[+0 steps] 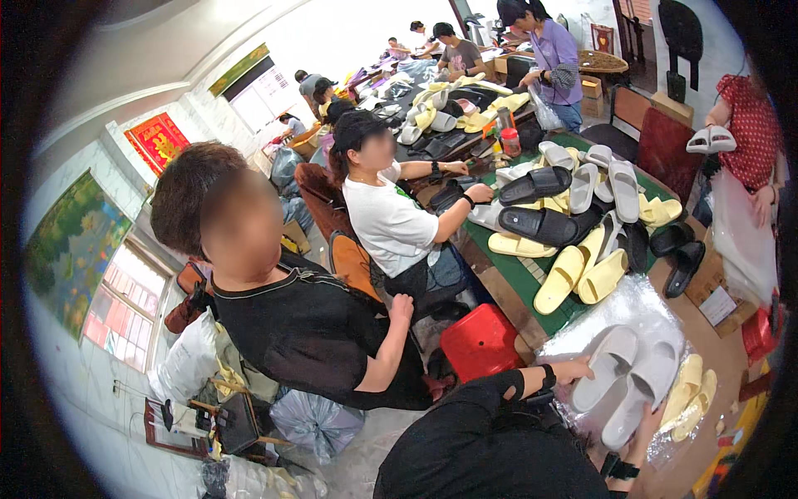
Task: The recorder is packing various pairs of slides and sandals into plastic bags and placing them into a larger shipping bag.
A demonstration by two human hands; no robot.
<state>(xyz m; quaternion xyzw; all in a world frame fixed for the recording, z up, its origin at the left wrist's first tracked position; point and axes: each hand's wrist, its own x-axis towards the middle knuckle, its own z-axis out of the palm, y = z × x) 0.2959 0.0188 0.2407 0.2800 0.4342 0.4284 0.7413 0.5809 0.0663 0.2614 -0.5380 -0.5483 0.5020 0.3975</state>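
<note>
My left hand (572,371), with a black band on its wrist, is closed on the edge of a pale grey slide slipper (605,370). Right beside it, my right hand (643,432) grips a matching slipper (638,395) along its outer side, its fingers partly hidden. Both slippers lie side by side over clear plastic wrap (619,312) at the near end of the table. A pair of pale yellow slippers (686,391) sits just to their right.
A heap of black, grey and yellow slippers (573,216) covers the green table mat (519,279). A red stool (480,343) stands to the left. People in black (299,324) and white (386,220) are close by; another person (748,125) holds slippers at right.
</note>
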